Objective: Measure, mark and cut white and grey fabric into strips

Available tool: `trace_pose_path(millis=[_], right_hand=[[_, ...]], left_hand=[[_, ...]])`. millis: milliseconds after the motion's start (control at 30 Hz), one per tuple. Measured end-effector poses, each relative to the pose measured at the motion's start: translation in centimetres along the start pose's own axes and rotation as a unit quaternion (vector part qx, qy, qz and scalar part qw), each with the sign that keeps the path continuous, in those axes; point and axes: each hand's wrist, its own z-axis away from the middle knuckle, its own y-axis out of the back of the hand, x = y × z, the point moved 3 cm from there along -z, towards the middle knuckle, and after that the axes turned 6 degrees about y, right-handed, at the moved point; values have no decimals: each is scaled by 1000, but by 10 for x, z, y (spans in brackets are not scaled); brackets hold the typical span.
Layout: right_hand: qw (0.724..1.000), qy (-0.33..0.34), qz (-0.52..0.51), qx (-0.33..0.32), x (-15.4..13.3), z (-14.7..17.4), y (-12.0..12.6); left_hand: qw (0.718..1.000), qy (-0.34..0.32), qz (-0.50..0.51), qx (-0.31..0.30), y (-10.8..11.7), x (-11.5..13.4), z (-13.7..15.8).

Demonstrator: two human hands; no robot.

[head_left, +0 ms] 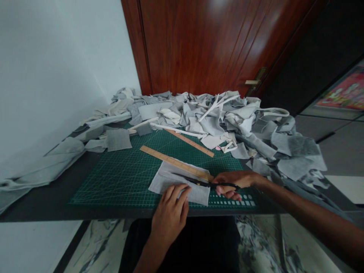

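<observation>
My right hand (pixel 229 182) is wrapped round the black handles of a pair of scissors (pixel 199 182). The blades point left and lie low along a light grey piece of cloth (pixel 199 195); whether they touch it I cannot tell. On the near part of this cloth my left hand (pixel 171 210) rests with its fingers stretched out, close to the blades. A wooden ruler (pixel 170 160) lies slantwise over the cloth's far edge, its right end beside my right hand. Under the cloth is a green cutting mat (pixel 122 182) with a printed grid.
Farther back on the mat lies a second wooden ruler (pixel 193 143). A heap of grey and white cloth scraps (pixel 210 123) runs along the table's back and right side. More cloth (pixel 65 155) lies at left. Behind stands a wooden door (pixel 199 45).
</observation>
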Motion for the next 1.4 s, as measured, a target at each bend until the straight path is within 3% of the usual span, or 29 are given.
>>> trace_pose_path(millis=[700, 1100, 1400], right_hand=[[999, 25, -13, 22, 5, -2, -2], [1000, 9, -17, -5, 7, -6, 3], [1000, -1, -21, 9, 8, -6, 1]], left_hand=[[1000, 4, -10, -1, -1, 1, 1], [1000, 3, -16, -4, -1, 0, 2], [1000, 8, -10, -10, 0, 1, 2]])
